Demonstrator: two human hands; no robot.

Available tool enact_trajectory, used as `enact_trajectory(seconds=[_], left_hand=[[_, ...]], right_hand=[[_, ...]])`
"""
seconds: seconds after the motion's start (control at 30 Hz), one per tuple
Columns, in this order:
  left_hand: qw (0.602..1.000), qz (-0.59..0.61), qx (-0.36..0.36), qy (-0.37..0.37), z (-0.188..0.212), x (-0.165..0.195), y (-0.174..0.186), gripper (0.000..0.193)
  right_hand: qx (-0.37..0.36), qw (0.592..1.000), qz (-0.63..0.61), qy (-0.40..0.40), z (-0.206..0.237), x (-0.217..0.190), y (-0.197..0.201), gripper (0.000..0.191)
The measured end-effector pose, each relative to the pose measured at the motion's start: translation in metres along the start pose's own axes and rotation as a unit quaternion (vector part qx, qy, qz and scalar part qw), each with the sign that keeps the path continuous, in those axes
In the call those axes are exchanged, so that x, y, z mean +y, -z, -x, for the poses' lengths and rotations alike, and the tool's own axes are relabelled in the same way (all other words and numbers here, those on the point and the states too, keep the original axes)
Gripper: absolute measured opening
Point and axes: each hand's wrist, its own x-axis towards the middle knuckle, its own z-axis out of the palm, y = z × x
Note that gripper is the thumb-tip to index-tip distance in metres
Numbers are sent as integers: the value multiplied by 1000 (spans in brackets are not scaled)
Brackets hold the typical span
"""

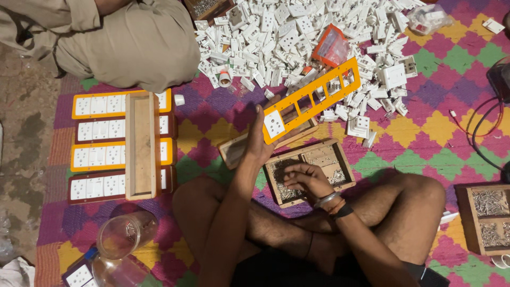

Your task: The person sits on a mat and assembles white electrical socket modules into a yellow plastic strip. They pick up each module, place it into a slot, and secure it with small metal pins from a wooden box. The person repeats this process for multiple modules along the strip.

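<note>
Right hand (307, 179): fingers curled, picking in small wooden two-compartment screw tray (311, 171), kept close w/in reach.
Left hand (258, 139): just above tray, gripping long orange plastic switch-plate frame (312, 99), tilted up for fitting.
White socket-module pile (297, 32): beyond tray, stock.

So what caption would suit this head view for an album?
Left hand lifts an orange switch frame while right hand picks in a wooden screw tray.

Background clutter on patterned mat (425, 133)
Heap of white sockets (297, 37), four finished switch panels (101, 143) under wooden tray (141, 146), glass jar (122, 234), black cables (486, 122).
</note>
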Motion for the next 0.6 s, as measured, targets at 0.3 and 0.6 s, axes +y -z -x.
enact_trajectory(seconds=[0.3, 0.6], left_hand=[[1000, -26, -6, -3, -2, -3, 1, 87], [1000, -15, -17, -17, 2, -4, 1, 80]], right_hand=[[25, 970, 113, 216, -3, -111, -52, 18], [145, 815, 391, 402, -29, -157, -91, 12]])
